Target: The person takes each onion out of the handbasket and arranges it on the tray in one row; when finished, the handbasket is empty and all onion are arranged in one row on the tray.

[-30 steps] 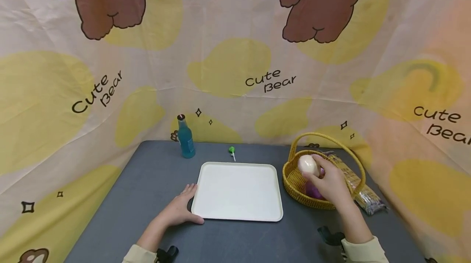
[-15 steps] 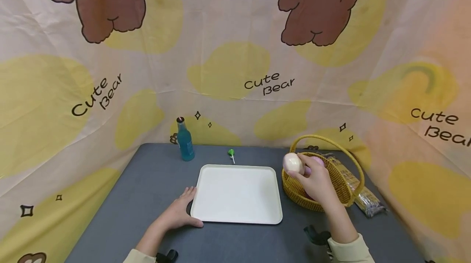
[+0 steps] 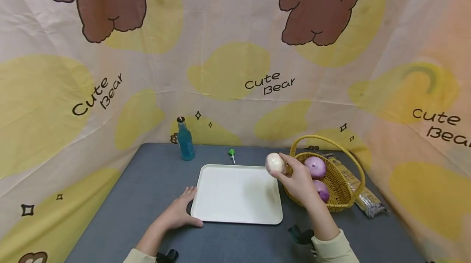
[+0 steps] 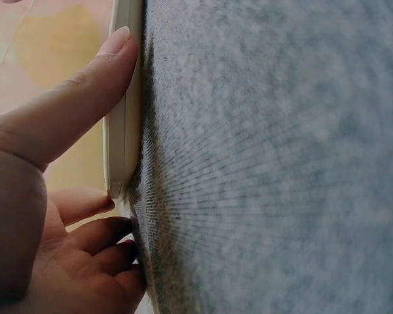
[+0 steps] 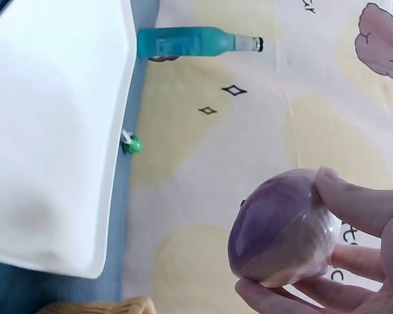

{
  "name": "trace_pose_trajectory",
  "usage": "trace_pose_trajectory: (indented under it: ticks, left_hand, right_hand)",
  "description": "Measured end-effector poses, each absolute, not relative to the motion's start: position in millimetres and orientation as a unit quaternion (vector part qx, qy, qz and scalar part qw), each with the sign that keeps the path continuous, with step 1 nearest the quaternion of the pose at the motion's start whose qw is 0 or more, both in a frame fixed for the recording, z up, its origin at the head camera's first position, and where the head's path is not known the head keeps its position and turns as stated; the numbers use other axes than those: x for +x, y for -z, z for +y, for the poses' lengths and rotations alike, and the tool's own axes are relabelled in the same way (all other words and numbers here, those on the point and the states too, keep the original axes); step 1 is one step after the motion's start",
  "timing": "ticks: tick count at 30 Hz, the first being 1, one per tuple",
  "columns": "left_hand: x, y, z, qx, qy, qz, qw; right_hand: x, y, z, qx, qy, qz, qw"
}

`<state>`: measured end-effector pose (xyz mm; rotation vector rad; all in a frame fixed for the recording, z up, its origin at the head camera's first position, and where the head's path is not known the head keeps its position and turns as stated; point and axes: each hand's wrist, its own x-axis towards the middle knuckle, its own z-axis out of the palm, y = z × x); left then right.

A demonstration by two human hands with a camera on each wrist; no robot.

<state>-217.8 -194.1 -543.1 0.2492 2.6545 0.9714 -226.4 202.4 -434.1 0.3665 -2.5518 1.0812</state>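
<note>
My right hand (image 3: 297,180) pinches a glossy onion (image 3: 275,163) between thumb and fingers, above the right back corner of a white tray (image 3: 235,194). From the head it looks white; in the right wrist view the onion (image 5: 278,229) shows purple on the far side. Two more purple onions (image 3: 315,167) lie in a yellow woven basket (image 3: 340,189) just right of that hand. My left hand (image 3: 180,210) rests on the tray's left front corner with fingers spread. In the left wrist view its thumb (image 4: 85,91) lies along the tray's side wall (image 4: 123,137).
A blue bottle (image 3: 185,142) stands upright at the back left. Behind the tray lies a green lollipop (image 3: 231,153). A long clear-wrapped pack (image 3: 368,197) lies right of the basket, whose tall handle (image 3: 333,140) arches up. A printed cloth (image 3: 224,70) hangs behind the grey table (image 3: 235,242).
My right hand has lifted the onion out over the basket's rim and carried it left to the tray. The other onions in the basket are now uncovered. My left hand has stayed put.
</note>
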Motion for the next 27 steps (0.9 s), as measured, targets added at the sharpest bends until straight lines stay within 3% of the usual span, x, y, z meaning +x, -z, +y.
trace_pose_trajectory:
  ticks: [27]
  left_hand:
    - [-215.6, 540.2, -192.4, 0.075, -0.342, 0.924, 0.153]
  right_hand:
    - [-236.0, 438.1, 143.2, 0.140, -0.469, -0.865, 0.112]
